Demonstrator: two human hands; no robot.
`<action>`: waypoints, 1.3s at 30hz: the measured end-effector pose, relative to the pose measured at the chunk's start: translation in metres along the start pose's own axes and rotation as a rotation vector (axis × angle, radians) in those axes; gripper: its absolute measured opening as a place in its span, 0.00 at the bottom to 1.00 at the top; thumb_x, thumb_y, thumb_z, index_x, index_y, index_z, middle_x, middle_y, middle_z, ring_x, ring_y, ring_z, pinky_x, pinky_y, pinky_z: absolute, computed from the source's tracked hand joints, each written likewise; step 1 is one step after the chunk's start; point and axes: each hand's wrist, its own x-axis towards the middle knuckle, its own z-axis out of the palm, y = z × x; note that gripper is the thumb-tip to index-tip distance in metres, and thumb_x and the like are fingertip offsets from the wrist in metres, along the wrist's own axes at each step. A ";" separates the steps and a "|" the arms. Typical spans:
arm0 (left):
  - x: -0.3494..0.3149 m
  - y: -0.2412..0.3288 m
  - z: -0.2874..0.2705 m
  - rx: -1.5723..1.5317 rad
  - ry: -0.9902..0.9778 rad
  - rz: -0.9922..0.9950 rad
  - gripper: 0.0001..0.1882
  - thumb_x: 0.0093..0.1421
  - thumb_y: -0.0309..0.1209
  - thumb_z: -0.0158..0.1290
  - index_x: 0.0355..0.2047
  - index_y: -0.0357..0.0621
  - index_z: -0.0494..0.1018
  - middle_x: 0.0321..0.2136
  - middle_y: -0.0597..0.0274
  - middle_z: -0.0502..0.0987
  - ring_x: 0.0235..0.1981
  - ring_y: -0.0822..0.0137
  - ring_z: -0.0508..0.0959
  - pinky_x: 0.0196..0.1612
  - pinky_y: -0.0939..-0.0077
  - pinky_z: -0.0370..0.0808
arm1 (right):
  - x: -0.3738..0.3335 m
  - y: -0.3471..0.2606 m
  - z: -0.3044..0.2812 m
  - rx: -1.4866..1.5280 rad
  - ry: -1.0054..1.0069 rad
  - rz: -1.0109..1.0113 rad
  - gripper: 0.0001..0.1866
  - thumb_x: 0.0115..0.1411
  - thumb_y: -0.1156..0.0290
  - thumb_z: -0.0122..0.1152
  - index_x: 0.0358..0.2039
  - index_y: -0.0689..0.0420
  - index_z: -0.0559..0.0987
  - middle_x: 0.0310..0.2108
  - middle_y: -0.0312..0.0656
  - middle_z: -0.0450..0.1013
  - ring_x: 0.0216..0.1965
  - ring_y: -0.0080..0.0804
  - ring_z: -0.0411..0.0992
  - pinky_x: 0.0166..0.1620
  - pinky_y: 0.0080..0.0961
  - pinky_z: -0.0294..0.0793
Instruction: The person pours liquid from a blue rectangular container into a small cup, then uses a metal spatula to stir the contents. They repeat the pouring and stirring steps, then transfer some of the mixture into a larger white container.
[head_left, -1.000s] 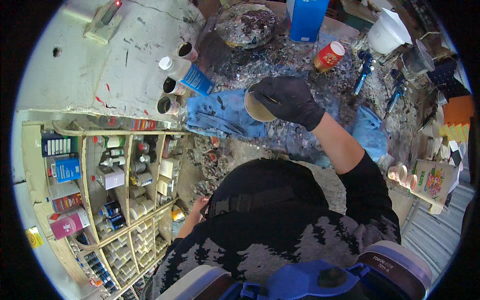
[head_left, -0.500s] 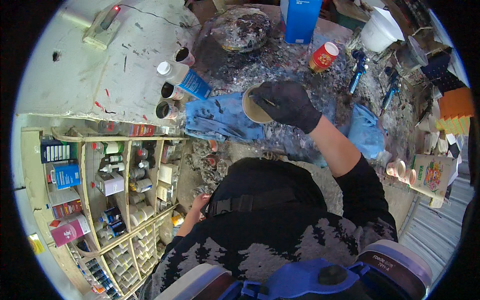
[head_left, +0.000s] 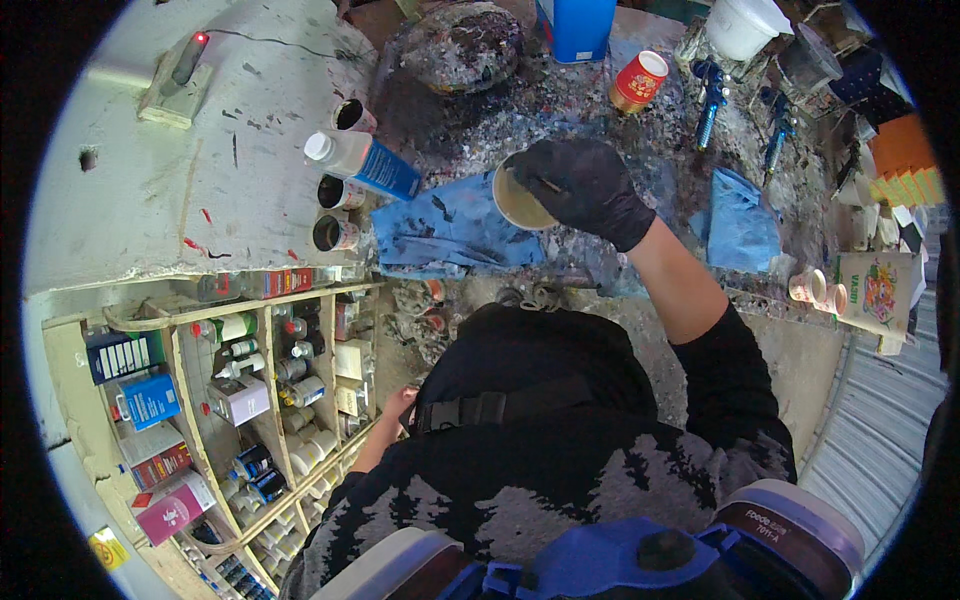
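My right hand (head_left: 590, 190), in a black glove, is closed over the right side of a round paper cup (head_left: 502, 195). A thin stick (head_left: 552, 184) shows between its fingers, with its lower end hidden by the hand. Something beige covers the inside of the cup. Under the cup's left side lies a stained blue cloth (head_left: 445, 232). My bare left hand (head_left: 402, 400) hangs low beside my black apron, above the floor by the shelves. Most of its fingers are hidden, and whether it holds anything cannot be made out.
Left of the cloth are a clear bottle with blue label (head_left: 365, 165) and several dark-filled cups (head_left: 335, 232). Beyond stand a red-gold cup (head_left: 638, 82), a blue can (head_left: 576, 30) and blue-handled spray guns (head_left: 712, 105). Another blue cloth (head_left: 742, 222) lies right; shelves (head_left: 262, 380) stand left.
The view has shifted, so the bench things sit higher in the picture. My right hand stays at the cup, which looks slightly more tilted. My left hand remains low at my side.
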 end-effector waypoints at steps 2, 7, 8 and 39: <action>-0.002 0.032 -0.021 -0.093 0.012 -0.100 0.13 0.67 0.35 0.62 0.44 0.36 0.80 0.37 0.58 0.86 0.38 0.63 0.85 0.41 0.67 0.80 | 0.004 0.001 -0.003 -0.127 -0.022 0.066 0.11 0.62 0.68 0.68 0.44 0.52 0.87 0.39 0.44 0.84 0.37 0.47 0.83 0.40 0.40 0.83; -0.003 0.147 -0.067 -0.244 0.039 -0.204 0.12 0.69 0.32 0.59 0.43 0.32 0.78 0.34 0.56 0.83 0.32 0.63 0.84 0.35 0.67 0.81 | -0.006 0.000 -0.027 -0.193 -0.049 0.212 0.11 0.62 0.65 0.66 0.45 0.47 0.87 0.41 0.45 0.84 0.38 0.47 0.83 0.39 0.43 0.83; -0.004 0.161 -0.071 -0.246 0.033 -0.195 0.12 0.69 0.31 0.59 0.43 0.32 0.78 0.34 0.56 0.83 0.31 0.64 0.84 0.34 0.67 0.81 | -0.009 -0.005 -0.025 -0.137 -0.062 0.241 0.11 0.62 0.65 0.66 0.45 0.47 0.87 0.40 0.45 0.84 0.37 0.47 0.83 0.39 0.43 0.83; 0.055 0.049 -0.040 -0.383 0.048 -0.471 0.17 0.66 0.38 0.65 0.28 0.38 0.75 0.23 0.62 0.75 0.25 0.69 0.72 0.31 0.65 0.70 | 0.019 -0.026 -0.029 -0.403 -0.262 0.347 0.11 0.66 0.60 0.66 0.47 0.46 0.87 0.40 0.47 0.84 0.35 0.48 0.83 0.37 0.43 0.83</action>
